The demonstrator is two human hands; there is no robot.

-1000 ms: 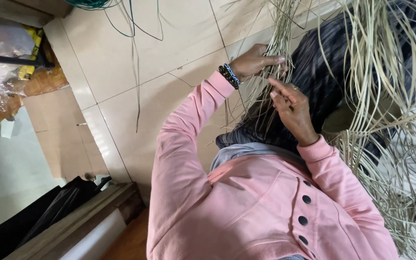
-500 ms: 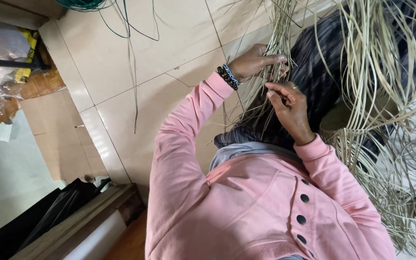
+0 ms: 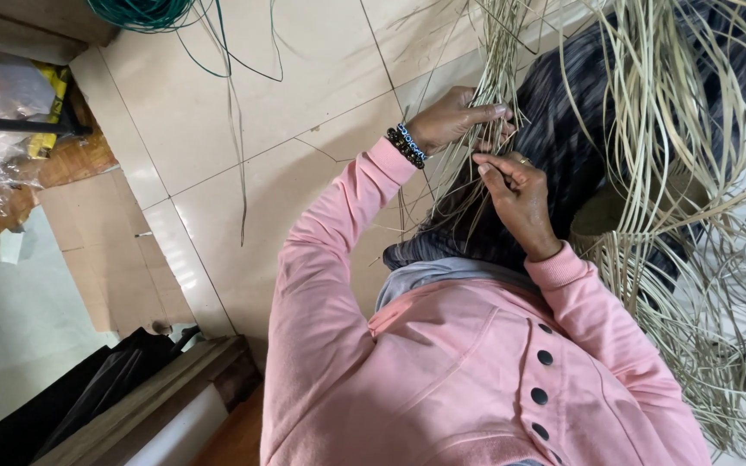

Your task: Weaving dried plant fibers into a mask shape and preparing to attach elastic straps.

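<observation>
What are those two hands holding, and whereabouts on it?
Both hold long pale reed strands. The left hand closes around a bunch partway along its length; the right hand pinches a thin strand between fingertips just below.

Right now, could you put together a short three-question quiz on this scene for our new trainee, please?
1. True or false: both hands are among the pale reed strands.
2. Multiple choice: what is worn on the wrist of the left hand? A) a watch B) a beaded bracelet C) a glove
3. Short answer: what lies in a coil on the tiled floor at the top edge?

Key
1. True: the left hand is closed round a bunch of strands, and the right hand pinches strands between its fingertips.
2. B
3. A green cord, with loose ends trailing over the tiles.
</observation>
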